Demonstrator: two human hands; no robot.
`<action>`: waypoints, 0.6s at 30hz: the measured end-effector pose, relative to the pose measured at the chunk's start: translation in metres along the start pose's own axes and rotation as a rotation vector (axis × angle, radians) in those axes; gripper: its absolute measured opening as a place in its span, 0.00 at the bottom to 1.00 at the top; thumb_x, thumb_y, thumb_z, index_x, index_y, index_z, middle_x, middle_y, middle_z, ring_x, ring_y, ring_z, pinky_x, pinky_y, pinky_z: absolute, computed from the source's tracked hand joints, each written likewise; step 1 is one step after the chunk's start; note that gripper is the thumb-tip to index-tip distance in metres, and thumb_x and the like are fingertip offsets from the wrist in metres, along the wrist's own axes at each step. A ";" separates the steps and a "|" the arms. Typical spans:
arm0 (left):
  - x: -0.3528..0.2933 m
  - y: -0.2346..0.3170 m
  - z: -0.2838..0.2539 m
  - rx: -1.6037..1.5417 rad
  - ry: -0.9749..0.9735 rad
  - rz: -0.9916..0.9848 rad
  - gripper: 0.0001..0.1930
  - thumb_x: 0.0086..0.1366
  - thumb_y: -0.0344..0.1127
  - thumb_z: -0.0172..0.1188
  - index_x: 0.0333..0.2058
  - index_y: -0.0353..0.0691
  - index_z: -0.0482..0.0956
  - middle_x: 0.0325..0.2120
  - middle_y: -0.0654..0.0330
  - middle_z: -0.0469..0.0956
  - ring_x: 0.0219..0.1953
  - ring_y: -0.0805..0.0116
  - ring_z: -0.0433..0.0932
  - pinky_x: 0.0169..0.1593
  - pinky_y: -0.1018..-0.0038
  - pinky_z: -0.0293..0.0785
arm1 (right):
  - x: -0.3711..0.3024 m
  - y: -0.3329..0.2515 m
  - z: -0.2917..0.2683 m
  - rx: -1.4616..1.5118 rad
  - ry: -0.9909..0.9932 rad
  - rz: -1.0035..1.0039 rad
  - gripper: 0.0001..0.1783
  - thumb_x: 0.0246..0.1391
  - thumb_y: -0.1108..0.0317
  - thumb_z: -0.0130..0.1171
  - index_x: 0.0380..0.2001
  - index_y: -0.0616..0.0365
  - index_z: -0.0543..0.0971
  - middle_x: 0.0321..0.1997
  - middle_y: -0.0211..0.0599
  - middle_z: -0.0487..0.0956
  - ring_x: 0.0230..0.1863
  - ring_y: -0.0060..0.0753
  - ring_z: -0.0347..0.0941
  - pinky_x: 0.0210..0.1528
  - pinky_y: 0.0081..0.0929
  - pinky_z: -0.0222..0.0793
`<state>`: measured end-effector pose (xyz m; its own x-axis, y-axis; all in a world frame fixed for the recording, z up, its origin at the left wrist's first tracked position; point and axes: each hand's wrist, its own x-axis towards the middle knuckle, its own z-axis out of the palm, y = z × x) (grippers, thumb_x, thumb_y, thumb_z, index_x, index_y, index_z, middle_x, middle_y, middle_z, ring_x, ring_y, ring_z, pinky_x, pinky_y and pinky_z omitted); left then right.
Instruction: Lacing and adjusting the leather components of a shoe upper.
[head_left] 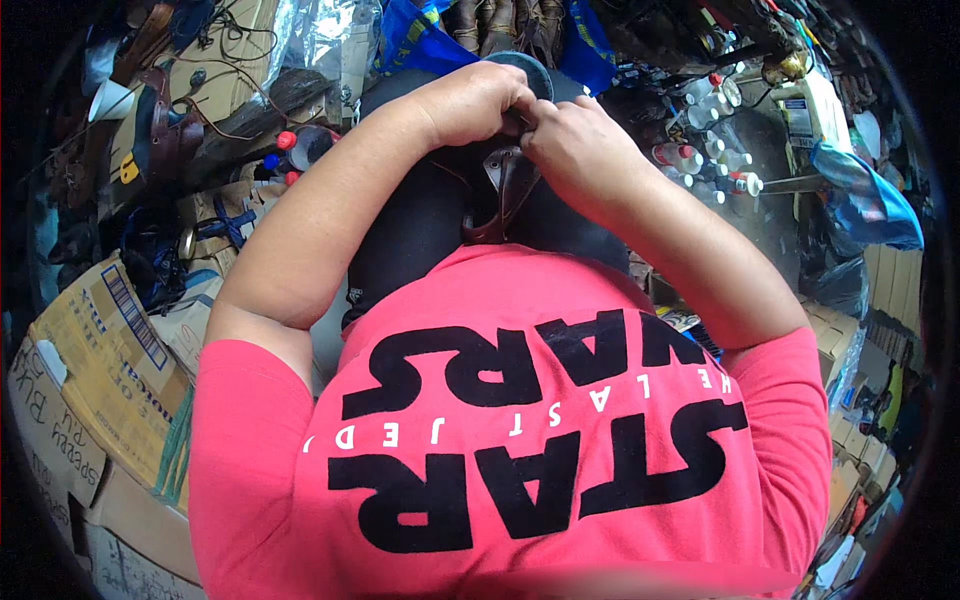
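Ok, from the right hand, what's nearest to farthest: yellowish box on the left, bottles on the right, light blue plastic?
In the head view, from the right hand:
1. Bottles, to its right
2. Light blue plastic, farther right
3. Yellowish box, far lower left

Cool, fairly even light is falling over the middle of the view, and the pink shirt (pixel 540 290) is standing out brightest. Pale highlights are lying along the right forearm (pixel 700 245), while the dark trousers (pixel 405 230) are sinking into shadow and showing little detail. The small gap between the hands (pixel 585 145) is looking murky. Clear plastic sheeting (pixel 325 45) is throwing back whitish glare, and bottles (pixel 682 157) are catching glints. The fisheye lens is bending a cardboard box (pixel 110 350) near the left rim, black vignetting is swallowing the corners, and a smeary blur is softening the bottom edge.
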<state>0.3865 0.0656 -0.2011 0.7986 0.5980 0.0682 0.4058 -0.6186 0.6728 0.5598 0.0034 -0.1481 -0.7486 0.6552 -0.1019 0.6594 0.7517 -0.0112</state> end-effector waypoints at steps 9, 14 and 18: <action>0.003 -0.009 0.003 -0.119 0.117 0.010 0.13 0.43 0.24 0.67 0.31 0.40 0.81 0.28 0.59 0.72 0.34 0.62 0.75 0.41 0.73 0.72 | -0.003 0.010 0.011 0.217 0.016 0.084 0.07 0.46 0.71 0.54 0.28 0.60 0.80 0.33 0.48 0.78 0.36 0.49 0.77 0.40 0.40 0.73; -0.011 0.011 0.007 0.105 0.322 -0.095 0.23 0.47 0.28 0.68 0.45 0.43 0.77 0.45 0.57 0.72 0.50 0.55 0.73 0.50 0.68 0.72 | -0.003 0.021 0.033 0.494 0.108 0.196 0.08 0.46 0.69 0.61 0.31 0.60 0.80 0.31 0.46 0.77 0.36 0.47 0.75 0.39 0.37 0.72; -0.048 0.041 -0.001 0.126 0.338 -0.298 0.30 0.53 0.31 0.65 0.55 0.43 0.68 0.41 0.51 0.76 0.48 0.50 0.75 0.51 0.64 0.71 | -0.022 0.040 0.038 1.088 0.131 0.377 0.09 0.51 0.65 0.63 0.35 0.57 0.81 0.35 0.39 0.75 0.37 0.35 0.72 0.43 0.29 0.68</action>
<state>0.3643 0.0126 -0.1760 0.4575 0.8787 0.1360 0.6631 -0.4391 0.6062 0.6049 0.0162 -0.1837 -0.4516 0.8743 -0.1780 0.5059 0.0866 -0.8582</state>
